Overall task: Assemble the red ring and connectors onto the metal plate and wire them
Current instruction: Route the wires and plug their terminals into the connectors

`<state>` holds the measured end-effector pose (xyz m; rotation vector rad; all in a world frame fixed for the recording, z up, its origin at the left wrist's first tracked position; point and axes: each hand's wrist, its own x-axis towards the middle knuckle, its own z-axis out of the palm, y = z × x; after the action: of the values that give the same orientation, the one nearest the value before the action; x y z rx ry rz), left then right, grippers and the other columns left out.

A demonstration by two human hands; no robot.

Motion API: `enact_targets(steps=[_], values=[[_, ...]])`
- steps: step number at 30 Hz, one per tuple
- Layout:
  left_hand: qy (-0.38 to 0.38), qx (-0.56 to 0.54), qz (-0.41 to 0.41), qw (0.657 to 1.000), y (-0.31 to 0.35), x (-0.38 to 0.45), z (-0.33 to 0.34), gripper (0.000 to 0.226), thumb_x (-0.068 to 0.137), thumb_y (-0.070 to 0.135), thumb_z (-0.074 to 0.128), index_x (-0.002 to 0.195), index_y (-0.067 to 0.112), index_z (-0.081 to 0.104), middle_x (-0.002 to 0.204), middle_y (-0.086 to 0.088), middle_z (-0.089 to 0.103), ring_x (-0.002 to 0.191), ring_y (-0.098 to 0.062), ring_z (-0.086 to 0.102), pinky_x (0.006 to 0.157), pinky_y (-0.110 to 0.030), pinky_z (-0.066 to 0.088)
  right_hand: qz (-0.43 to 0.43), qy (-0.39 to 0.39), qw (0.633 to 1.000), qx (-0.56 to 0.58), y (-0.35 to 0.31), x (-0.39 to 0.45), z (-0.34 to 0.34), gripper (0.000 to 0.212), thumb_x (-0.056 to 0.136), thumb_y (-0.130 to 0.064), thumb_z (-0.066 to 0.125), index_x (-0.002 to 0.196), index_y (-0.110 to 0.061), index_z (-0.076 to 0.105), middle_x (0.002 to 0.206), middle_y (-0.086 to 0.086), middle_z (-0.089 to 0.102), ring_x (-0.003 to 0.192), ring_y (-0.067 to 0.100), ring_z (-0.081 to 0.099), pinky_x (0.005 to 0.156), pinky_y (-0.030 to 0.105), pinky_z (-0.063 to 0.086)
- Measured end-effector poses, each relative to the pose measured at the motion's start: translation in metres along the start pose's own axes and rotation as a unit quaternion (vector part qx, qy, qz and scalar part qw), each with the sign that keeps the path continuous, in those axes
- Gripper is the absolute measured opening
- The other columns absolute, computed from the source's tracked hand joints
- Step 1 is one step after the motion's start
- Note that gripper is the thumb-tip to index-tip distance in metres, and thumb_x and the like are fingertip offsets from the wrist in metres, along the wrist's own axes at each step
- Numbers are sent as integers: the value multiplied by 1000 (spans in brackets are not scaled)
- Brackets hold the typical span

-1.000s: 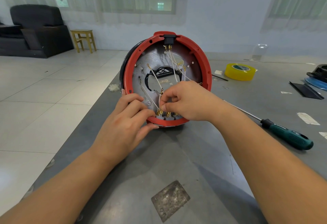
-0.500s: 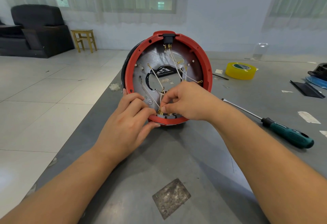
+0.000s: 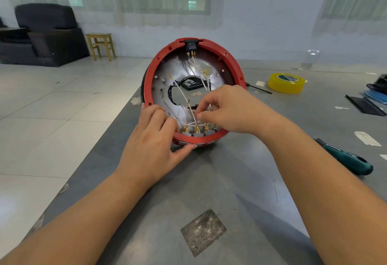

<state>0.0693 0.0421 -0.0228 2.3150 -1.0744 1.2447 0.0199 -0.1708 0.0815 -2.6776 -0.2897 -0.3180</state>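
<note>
Head view: grey table point(image 3: 209, 181) beside white-tiled floor point(image 3: 52, 107).

The right hand point(image 3: 226, 111) hides the red ring's point(image 3: 154, 70) lower right rim
</note>
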Motion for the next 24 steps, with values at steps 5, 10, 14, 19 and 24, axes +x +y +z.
enact_targets(steps=[5,10,14,19,24], values=[[-14,6,-8,1000,2,2,-5,63,87,72,61,85,9,59,93,-9,56,116,-35,51,103,-57,50,0,-27,999,-35,0,1,6,2,90,-34,74,89,-34,76,55,-43,50,59,-18,52,51,4,36],[-11,12,1,1000,4,2,-5,62,90,69,62,84,7,60,92,-10,56,113,-36,52,104,-58,49,-4,-26,999,-43,0,3,9,4,89,-32,75,86,-33,74,55,-44,51,60,-18,52,49,6,35],[-1,7,9,1000,3,0,-4,60,90,67,63,83,8,58,91,-9,55,113,-35,51,103,-58,50,-8,-30,999,-37,0,3,10,8,91,-30,73,84,-34,72,54,-39,52,60,-17,51,50,9,33],[7,7,21,1000,2,0,-3,58,90,65,66,83,8,58,91,-8,54,112,-35,51,102,-59,50,-16,-40,999,-25,-1,2,9,9,92,-27,72,85,-32,71,54,-43,50,59,-16,51,53,5,35],[5,9,17,1000,3,0,-3,59,91,66,64,84,7,59,91,-9,56,112,-35,51,102,-60,50,-9,-48,999,-21,-1,1,8,10,93,-26,71,85,-32,72,54,-41,51,59,-16,51,53,11,31]])
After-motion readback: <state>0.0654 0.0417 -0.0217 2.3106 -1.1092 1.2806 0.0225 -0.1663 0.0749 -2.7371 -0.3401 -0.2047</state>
